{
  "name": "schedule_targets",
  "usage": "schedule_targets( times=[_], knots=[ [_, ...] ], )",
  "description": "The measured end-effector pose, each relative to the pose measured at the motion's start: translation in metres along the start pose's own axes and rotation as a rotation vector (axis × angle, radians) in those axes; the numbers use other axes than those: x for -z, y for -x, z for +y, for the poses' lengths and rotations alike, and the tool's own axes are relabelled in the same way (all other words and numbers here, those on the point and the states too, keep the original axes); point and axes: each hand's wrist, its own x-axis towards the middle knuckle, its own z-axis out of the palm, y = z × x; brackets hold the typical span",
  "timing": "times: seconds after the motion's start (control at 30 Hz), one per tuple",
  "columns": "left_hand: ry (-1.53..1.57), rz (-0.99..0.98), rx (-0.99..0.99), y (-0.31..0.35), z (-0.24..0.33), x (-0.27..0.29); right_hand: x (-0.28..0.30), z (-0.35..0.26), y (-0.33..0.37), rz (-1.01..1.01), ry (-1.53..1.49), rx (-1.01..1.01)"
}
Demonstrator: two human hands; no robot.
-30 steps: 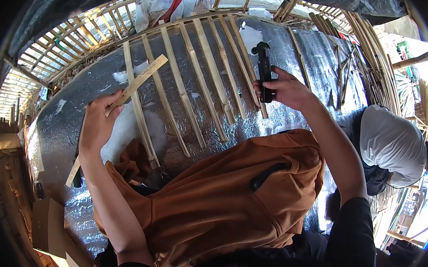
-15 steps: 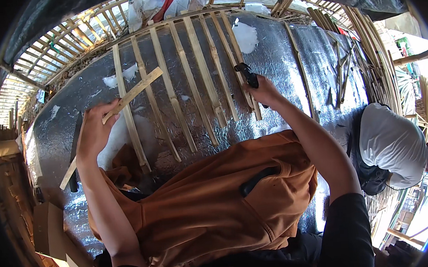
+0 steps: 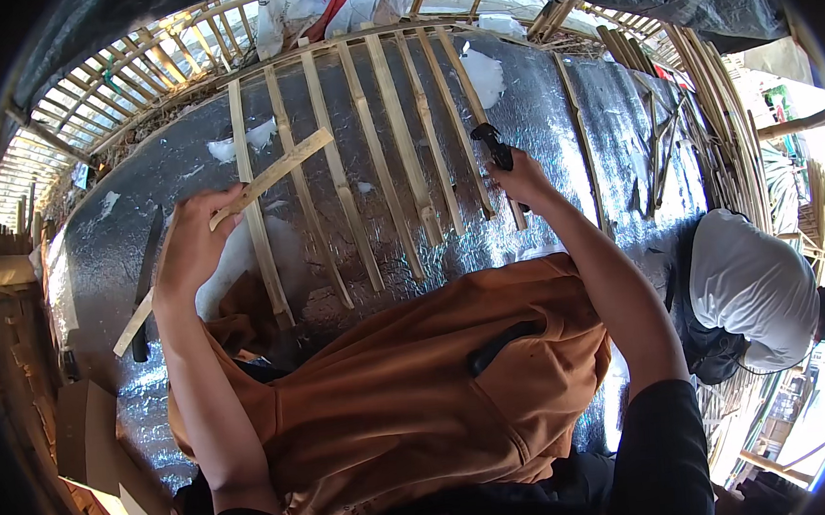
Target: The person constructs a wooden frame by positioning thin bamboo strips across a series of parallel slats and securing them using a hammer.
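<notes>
A flat, pale bamboo strip slants through my left hand, its lower end showing beyond the wrist. My left fingers and thumb are closed on it. My right hand grips a small black hand tool with a notched head; its exact kind is unclear. The tool is over the lower part of the rightmost slats. Several bamboo slats lie side by side on a silver foil sheet in front of me. Beside my left wrist lies a long dark blade with a black handle.
A brown hoodie covers my lap, with a black handle on it. At lower left stands a cardboard box. A person in a white shirt bends over at the right. Bamboo fencing borders the far side.
The whole scene sits slightly further right in the view. Both hands keep their holds, and their poses look nearly the same.
</notes>
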Motion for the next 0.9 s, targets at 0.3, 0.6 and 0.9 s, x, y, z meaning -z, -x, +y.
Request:
schedule_targets(
  times=[0.3, 0.6, 0.9],
  knots=[
    [0.003, 0.003, -0.051, -0.001, -0.014, -0.008, 0.018, -0.002, 0.011, -0.147, -0.141, -0.027],
    [-0.011, 0.002, -0.135, 0.006, 0.030, -0.016, 0.082, 0.006, 0.043, 0.203, 0.055, 0.115],
    [-0.309, 0.068, -0.520, 0.031, 0.085, -0.057, 0.127, -0.097, 0.140, 0.143, -0.491, 0.155]
  ],
)
